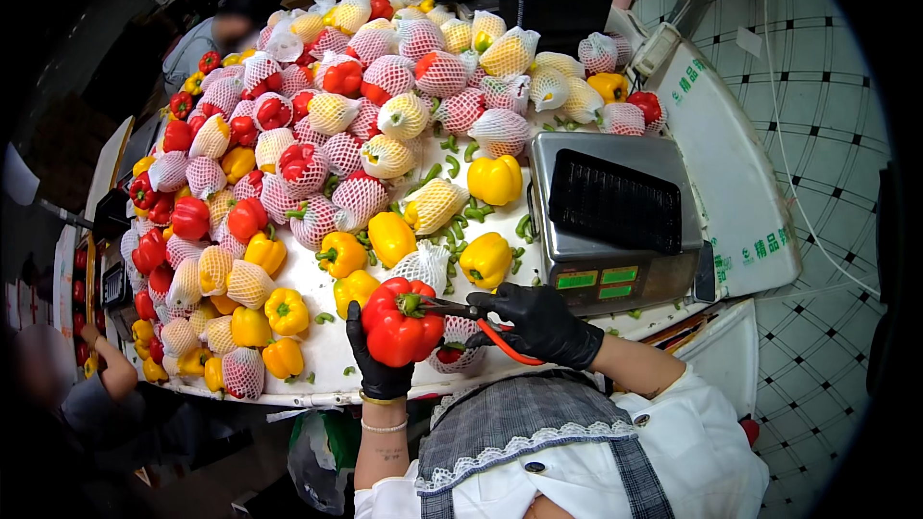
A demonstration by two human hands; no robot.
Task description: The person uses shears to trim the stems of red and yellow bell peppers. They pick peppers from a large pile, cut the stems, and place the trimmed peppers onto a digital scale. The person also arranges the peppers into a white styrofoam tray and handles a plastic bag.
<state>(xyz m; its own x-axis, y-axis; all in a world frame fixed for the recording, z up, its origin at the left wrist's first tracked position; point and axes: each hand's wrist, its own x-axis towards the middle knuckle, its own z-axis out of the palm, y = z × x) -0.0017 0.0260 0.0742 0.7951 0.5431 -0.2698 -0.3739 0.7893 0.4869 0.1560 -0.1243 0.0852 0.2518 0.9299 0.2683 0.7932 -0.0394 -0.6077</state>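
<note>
My left hand (381,364), in a black glove, holds a red bell pepper (396,335) from below and the left, its green stem turned up. In my black-gloved right hand (537,324) are red-handled scissors (505,346), whose blades reach the pepper's stem. Whether the blades touch or close on the stem I cannot tell. Just behind the held pepper lies an empty-looking white foam net sleeve (422,267). A netted red pepper (453,353) sits between my hands, partly hidden. Loose yellow bell peppers (485,259) lie beyond them among cut green stems (453,231).
A large heap of red and yellow peppers in foam nets (339,115) covers the table's left and back. At right, a digital scale (613,281) carries a black plastic tray (613,202). More black trays (555,11) stand behind. Other people work at the far side and left.
</note>
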